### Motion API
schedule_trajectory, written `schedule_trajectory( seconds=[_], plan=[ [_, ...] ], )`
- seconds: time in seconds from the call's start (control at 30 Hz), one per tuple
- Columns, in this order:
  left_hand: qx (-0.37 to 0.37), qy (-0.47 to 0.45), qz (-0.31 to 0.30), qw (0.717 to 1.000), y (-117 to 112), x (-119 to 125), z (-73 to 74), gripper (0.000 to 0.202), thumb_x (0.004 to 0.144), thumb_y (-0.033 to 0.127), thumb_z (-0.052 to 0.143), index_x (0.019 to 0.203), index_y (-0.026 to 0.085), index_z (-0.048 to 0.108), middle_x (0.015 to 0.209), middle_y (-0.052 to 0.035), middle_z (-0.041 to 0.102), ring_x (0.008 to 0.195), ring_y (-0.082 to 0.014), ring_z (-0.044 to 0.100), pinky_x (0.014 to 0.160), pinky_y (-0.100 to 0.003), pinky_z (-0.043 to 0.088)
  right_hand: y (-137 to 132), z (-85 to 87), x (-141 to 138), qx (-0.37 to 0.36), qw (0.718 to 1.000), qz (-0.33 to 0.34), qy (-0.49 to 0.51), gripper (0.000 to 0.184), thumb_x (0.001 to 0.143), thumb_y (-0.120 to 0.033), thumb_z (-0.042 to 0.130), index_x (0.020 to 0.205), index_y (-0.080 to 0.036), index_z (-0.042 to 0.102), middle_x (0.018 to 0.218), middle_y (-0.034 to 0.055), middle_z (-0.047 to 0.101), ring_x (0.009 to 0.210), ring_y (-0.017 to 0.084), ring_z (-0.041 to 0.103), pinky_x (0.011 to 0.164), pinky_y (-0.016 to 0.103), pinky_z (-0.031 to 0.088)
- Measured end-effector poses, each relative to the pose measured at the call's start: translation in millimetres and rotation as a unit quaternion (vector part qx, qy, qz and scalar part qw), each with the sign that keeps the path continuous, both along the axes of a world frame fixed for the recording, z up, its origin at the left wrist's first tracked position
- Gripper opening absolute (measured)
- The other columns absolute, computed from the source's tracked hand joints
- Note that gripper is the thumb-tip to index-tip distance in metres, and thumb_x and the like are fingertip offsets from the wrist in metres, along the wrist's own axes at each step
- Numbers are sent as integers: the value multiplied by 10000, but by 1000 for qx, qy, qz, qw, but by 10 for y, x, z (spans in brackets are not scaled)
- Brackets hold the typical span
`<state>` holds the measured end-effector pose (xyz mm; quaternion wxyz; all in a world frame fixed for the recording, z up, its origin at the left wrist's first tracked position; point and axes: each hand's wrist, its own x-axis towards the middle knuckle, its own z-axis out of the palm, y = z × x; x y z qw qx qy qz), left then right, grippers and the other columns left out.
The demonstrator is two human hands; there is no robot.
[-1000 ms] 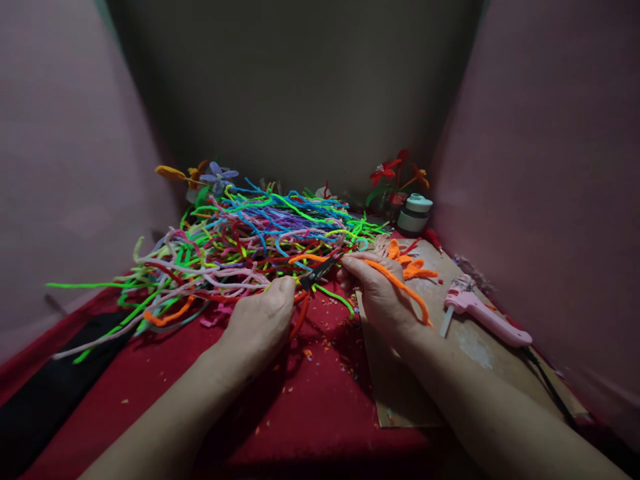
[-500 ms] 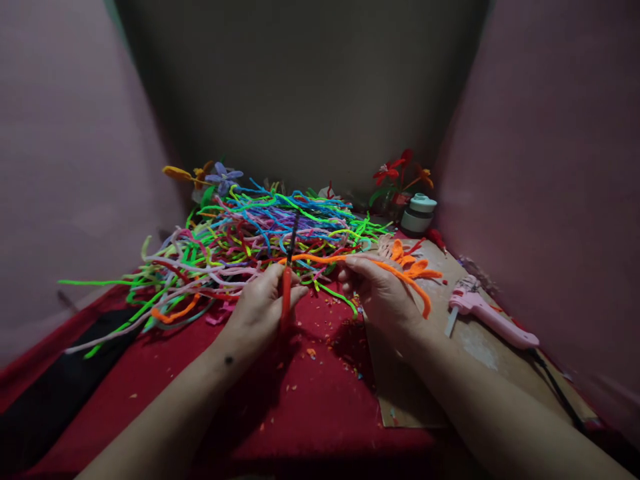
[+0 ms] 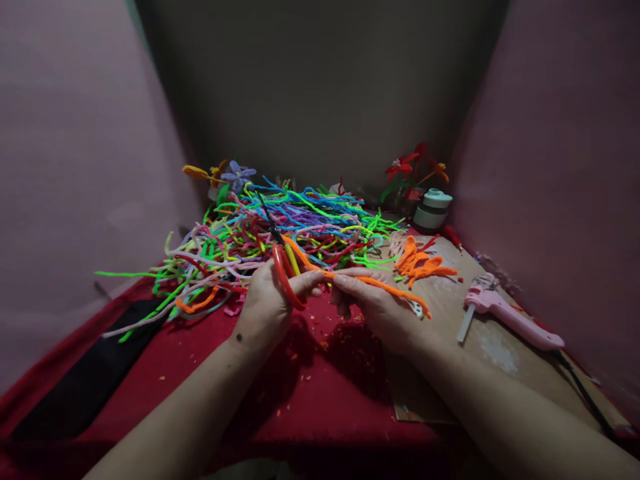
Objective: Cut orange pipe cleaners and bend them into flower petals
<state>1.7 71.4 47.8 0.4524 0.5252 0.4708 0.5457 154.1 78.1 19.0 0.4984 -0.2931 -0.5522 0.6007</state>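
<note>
The person's body shows only as two hands and two forearms. The left hand (image 3: pixel 265 303) and the right hand (image 3: pixel 385 310) are bare, with slim fingers and short, plain nails where the fingertips (image 3: pixel 314 276) catch the light. The left forearm (image 3: pixel 190 407) and the right forearm (image 3: pixel 500 407) are bare as well, uncovered all the way down to the bottom edge of the view. One marking is visible, a small dark round spot (image 3: pixel 239 338) on the back of the left wrist, just below the hand. The light is dim, so finer details such as creases or hairs cannot be made out.
</note>
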Motion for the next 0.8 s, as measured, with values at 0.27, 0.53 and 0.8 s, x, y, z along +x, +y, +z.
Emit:
schedule_trajectory(
  seconds=[0.27,0.53,0.8],
  plan=[
    [25,242,14,970,102,-171,-102,210,681,316,629,774,174,506,586,50,510,482,-96,472,475,-210,345,216,68,123,-96,976,-100,166,165,730,-289,570,707,-154,663,537,-4,570,429,85,470,424,219,338],
    [88,674,-141,720,99,-420,-110,170,799,281,426,716,197,548,732,-39,593,639,-164,526,552,-254,318,361,233,333,-114,947,-156,258,256,781,-431,553,741,-197,648,516,-16,547,454,85,454,443,219,334],
    [78,537,-106,833,152,-354,59,186,771,296,504,771,167,639,779,-61,626,703,-162,549,643,-259,398,171,36,50,-105,985,-15,138,464,735,-597,543,724,-145,651,511,2,566,400,77,442,397,212,310]
  ],
)
